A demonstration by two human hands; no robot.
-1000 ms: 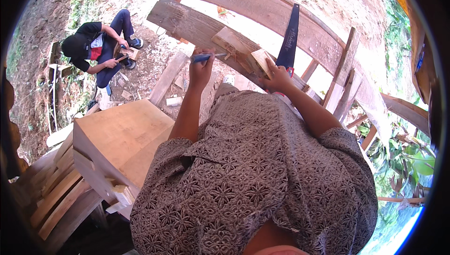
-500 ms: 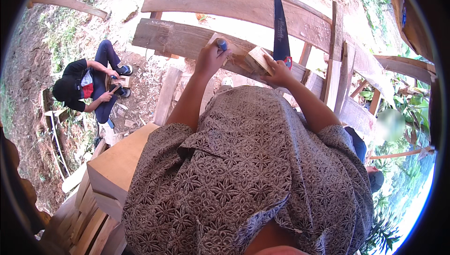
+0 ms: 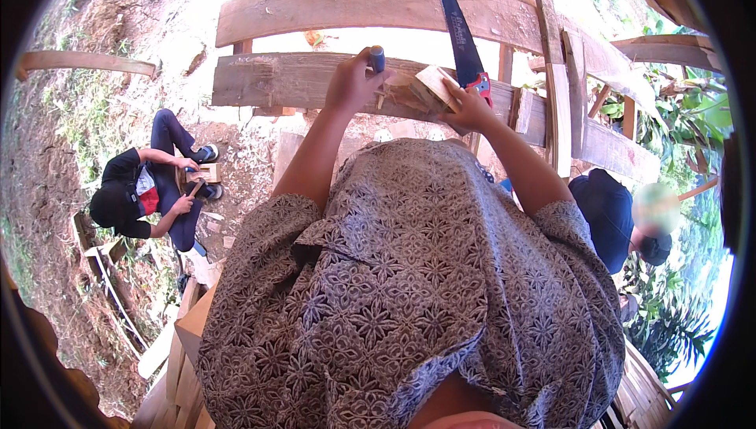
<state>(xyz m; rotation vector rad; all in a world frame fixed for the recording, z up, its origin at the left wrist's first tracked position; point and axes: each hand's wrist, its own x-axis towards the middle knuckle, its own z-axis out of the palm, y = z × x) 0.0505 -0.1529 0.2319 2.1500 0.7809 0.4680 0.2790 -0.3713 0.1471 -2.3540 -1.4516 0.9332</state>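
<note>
**Left hand [image 3: 350,86] on a blue-handled tool [image 3: 377,59], right hand [image 3: 471,108] on a wooden block [image 3: 435,86]**

The left hand is wrapped around the tool's handle, whose blue end shows above the fist; the tool's working end is hard to make out. The right hand grips the block at its near end, over a rough plank [image 3: 260,74], with the tool to the block's left.

Just beyond the right hand is a saw [image 3: 461,31], its dark blade bearing pale printing and its red handle partly hidden by that hand. The blade crosses in front of a second plank [image 3: 378,3]. Upright boards [image 3: 551,74] stand to the right.

On the left, a seated person [image 3: 130,200] in dark clothes works at a small piece of wood [image 3: 206,173]. On the right, another person [image 3: 602,216] is partly hidden behind the wearer's patterned shirt [image 3: 409,271], beside a round blurred patch. Stacked boards [image 3: 185,382] at lower left are cut off by the shirt.
</note>
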